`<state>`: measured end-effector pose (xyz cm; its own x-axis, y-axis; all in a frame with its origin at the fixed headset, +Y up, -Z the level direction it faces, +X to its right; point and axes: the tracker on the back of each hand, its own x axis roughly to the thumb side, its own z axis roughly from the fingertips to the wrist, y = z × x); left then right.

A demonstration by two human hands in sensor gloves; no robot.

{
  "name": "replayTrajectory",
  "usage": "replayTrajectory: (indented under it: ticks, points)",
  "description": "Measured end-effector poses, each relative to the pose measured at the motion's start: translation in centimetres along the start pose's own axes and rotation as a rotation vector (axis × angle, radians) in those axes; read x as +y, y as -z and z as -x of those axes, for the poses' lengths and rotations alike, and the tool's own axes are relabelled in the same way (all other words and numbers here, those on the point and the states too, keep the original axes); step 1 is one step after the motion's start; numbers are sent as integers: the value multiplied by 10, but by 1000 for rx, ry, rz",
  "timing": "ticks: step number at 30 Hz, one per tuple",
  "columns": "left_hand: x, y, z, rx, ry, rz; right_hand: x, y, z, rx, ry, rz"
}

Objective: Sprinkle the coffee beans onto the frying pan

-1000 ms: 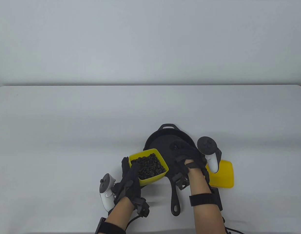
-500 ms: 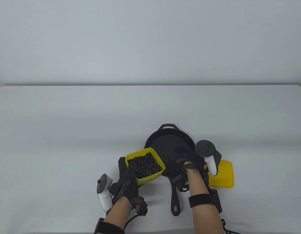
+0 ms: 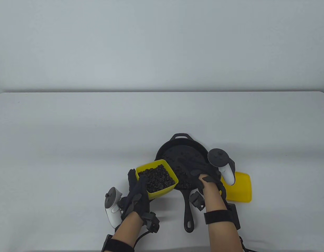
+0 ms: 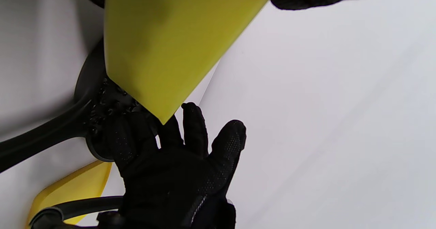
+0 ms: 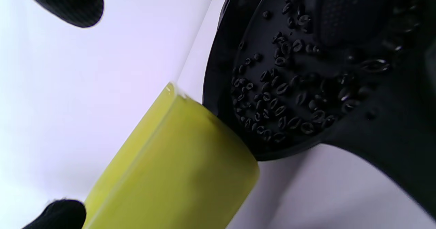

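A black cast-iron frying pan (image 3: 175, 148) lies on the table with its handle (image 3: 188, 215) toward me. Coffee beans (image 3: 181, 181) lie scattered on its near part, clear in the right wrist view (image 5: 282, 96). My left hand (image 3: 138, 191) grips a yellow container (image 3: 162, 190) full of beans (image 3: 158, 178), held at the pan's left rim; its wall fills the left wrist view (image 4: 163, 45). My right hand (image 3: 197, 168) hovers over the pan's right side. In the left wrist view (image 4: 177, 174) its fingers are spread, holding nothing.
A yellow lid (image 3: 240, 187) lies flat on the table right of the pan, partly under my right hand's tracker (image 3: 222, 162). The white table (image 3: 72, 144) stretches far to the left, right and back.
My right hand drew back from the pan's middle toward its near right side. Many beans now lie in the pan where few showed before. The container shifted slightly left.
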<state>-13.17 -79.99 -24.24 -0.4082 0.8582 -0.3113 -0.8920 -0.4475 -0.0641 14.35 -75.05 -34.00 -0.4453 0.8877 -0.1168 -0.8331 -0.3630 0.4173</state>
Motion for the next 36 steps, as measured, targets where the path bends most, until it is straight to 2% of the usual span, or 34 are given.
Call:
replayTrajectory:
  ticks: [3, 6, 12, 17, 24, 28, 31, 34, 36]
  points:
    - [0, 0, 0, -1, -1, -1, 2, -3, -15, -23, -74, 19]
    - [0, 0, 0, 2, -3, 3, 2, -11, -39, -108, -136, 133]
    - [-2, 0, 1, -2, -4, 23, 10, -27, -77, -268, -298, 263]
    - [-9, -1, 3, 4, 11, 60, 28, -21, -80, -291, -296, 187]
    - [-17, -1, 6, 5, 32, 107, 49, -10, -81, -238, -485, 48]
    - [-19, -2, 5, -10, 62, 120, 57, -9, -84, -199, -543, -81]
    - [-17, -1, 5, -14, 50, 112, 58, -6, -79, -187, -506, -154]
    - [-16, -1, 2, -41, 68, 107, 65, -4, -76, -199, -430, -311]
    - [-19, -3, 0, -48, 78, 111, 69, -4, -79, -209, -481, -301]
